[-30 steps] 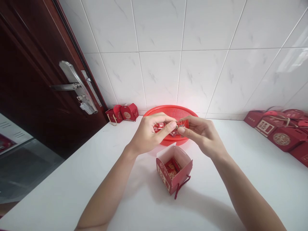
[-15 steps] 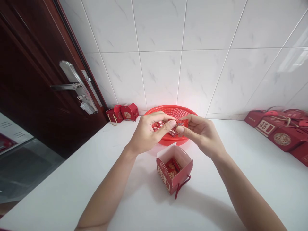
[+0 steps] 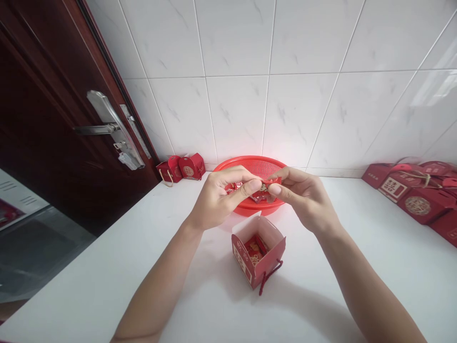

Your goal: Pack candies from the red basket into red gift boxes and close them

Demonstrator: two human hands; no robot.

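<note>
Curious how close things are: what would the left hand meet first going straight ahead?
The left hand would probably meet the red wrapper at its fingertips, then the right hand; depth is unclear.

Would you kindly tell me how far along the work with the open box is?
The open box already holds some red packets. In hand, a small red wrapped piece is pinched between the left hand and right hand. Apparently left: the box is not closed, and more wrapped pieces lie in the red basket.
</note>
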